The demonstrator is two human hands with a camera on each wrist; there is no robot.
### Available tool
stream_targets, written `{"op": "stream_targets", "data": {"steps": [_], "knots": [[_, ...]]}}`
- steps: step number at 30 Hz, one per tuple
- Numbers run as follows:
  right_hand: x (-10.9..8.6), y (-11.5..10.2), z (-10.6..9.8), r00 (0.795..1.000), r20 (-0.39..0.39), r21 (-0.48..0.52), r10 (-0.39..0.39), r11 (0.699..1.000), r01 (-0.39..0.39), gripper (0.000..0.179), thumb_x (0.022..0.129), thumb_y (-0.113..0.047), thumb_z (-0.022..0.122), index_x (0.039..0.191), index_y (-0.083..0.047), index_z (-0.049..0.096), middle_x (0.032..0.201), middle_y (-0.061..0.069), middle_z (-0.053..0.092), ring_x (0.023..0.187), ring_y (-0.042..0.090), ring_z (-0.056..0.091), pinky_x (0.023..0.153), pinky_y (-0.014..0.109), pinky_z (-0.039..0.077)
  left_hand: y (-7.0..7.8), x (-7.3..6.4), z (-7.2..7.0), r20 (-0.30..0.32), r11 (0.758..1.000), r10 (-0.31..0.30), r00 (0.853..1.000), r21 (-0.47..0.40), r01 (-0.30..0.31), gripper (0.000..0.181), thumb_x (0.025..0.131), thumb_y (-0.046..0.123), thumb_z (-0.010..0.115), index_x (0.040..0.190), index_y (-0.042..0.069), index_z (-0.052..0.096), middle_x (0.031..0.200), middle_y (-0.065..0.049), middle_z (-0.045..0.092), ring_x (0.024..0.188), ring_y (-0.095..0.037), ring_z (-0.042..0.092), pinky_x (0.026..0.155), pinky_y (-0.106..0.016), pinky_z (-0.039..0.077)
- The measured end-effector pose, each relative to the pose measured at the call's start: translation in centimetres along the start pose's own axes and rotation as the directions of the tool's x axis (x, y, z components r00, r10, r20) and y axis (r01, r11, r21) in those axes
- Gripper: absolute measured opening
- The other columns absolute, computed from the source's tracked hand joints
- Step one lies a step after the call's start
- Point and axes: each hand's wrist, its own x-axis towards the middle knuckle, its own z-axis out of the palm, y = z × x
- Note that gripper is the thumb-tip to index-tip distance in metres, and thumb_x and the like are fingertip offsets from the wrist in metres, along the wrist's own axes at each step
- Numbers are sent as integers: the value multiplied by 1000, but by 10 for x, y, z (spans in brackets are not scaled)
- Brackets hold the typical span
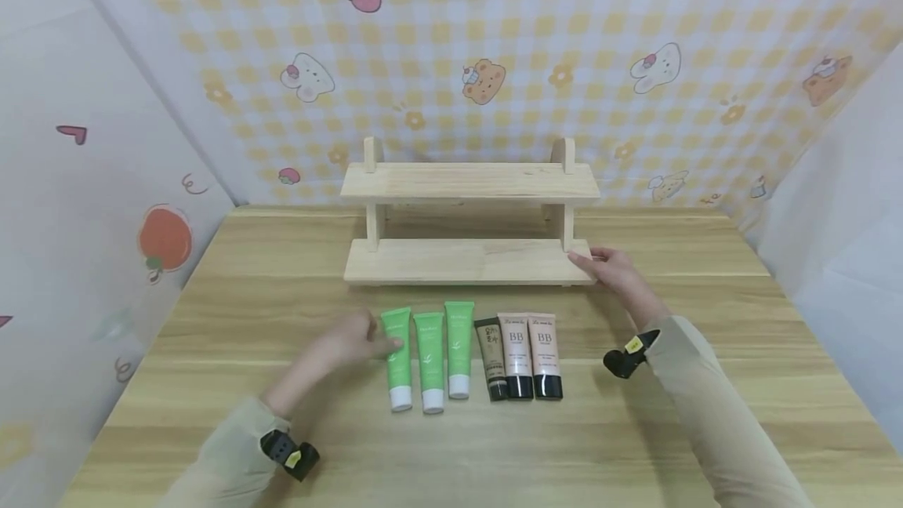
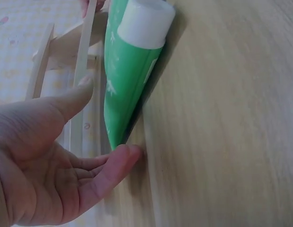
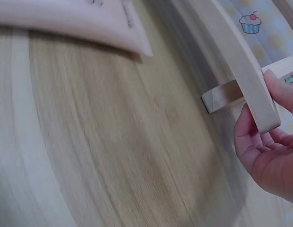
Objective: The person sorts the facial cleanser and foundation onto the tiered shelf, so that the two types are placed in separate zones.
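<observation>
My left hand is beside the leftmost green tube, thumb and fingers parted. In the left wrist view its fingertips lie right by that tube's flat end, the thumb apart from it. Two more green tubes, a middle one and a right one, lie alongside, white caps toward me. At the right end of the two-tier wooden shelf, my right hand grips the lower board, thumb on top. The right wrist view shows its fingers curled under the board's end.
Right of the green tubes lie a small brown tube and two pink BB cream tubes with black caps, one left and one right. Behind the shelf hangs a checked cloth. All stands on a wood-grain table.
</observation>
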Motion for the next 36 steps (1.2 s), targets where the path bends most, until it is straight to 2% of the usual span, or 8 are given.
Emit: {"op": "stream_targets", "data": {"steps": [5, 8, 12, 15, 22, 26, 30, 36], "knots": [[2, 0, 2, 999, 36, 172, 25, 985, -30, 86, 87, -38, 58, 143, 7, 9, 142, 29, 28, 73, 1, 54, 73, 15, 52, 4, 3, 9, -23, 999, -38, 999, -6, 37, 39, 73, 38, 73, 77, 6, 49, 67, -4, 49, 56, -14, 45, 46, -22, 42], [2, 0, 1, 998, 52, 192, 23, 981, -33, 86, 87, -37, 58, 142, 7, 9, 137, 27, 33, 73, 1, 54, 71, 15, 51, 6, 3, 12, -28, 1000, -6, 1000, 18, 7, 37, 73, 35, 73, 70, 7, 49, 62, -1, 45, 51, -11, 40, 43, -20, 37], [1, 0, 0, 996, 83, 204, 25, 978, -41, 84, 89, -35, 57, 142, 8, 9, 114, 13, 49, 74, 2, 54, 71, 16, 51, 10, 2, 14, -15, 998, 51, 999, 39, -51, 34, 76, 32, 71, 64, 9, 49, 57, 1, 42, 46, -9, 34, 40, -18, 31], [0, 0, 0, 994, 107, 214, 30, 976, -52, 83, 89, -33, 56, 142, 8, 7, 104, 5, 48, 77, 3, 53, 73, 18, 50, 12, 2, 16, -3, 998, 55, 998, 21, -55, 31, 77, 30, 71, 67, 9, 50, 56, 1, 43, 46, -10, 37, 40, -19, 33], [2, -1, -1, 990, 140, 257, 19, 965, -55, 82, 90, -31, 56, 142, 8, 6, 109, 9, 48, 83, 7, 53, 77, 22, 48, 14, 6, 25, 46, 996, 26, 999, -89, -22, 25, 80, 23, 68, 93, 4, 57, 69, -7, 58, 53, -16, 55, 48, -25, 50], [3, -1, -1, 990, 140, 237, 26, 970, -59, 86, 89, -35, 57, 143, 6, 4, 112, 10, 46, 82, 7, 54, 76, 20, 49, 12, 6, 25, 30, 990, 10, 1000, -139, -6, 34, 80, 22, 68, 103, 1, 57, 75, -7, 59, 57, -17, 56, 51, -26, 51], [2, -4, -2, 989, 142, 227, 49, 971, -81, 82, 89, -33, 56, 143, 5, 7, 110, 10, 46, 79, 7, 55, 75, 20, 50, 9, 3, 22, 24, 985, 9, 1000, -172, -5, 34, 79, 24, 69, 100, 0, 57, 75, -8, 59, 57, -17, 57, 51, -26, 52], [1, -10, -8, 990, 125, -1, 65, 998, -65, 73, 90, -36, 55, 138, 9, 22, 110, 10, 46, 86, 11, 51, 80, 24, 51, 13, -2, 8, 21, 990, 30, 999, -136, -27, 30, 81, 23, 67, 94, -1, 54, 74, -9, 58, 62, -18, 56, 54, -29, 51]]}}
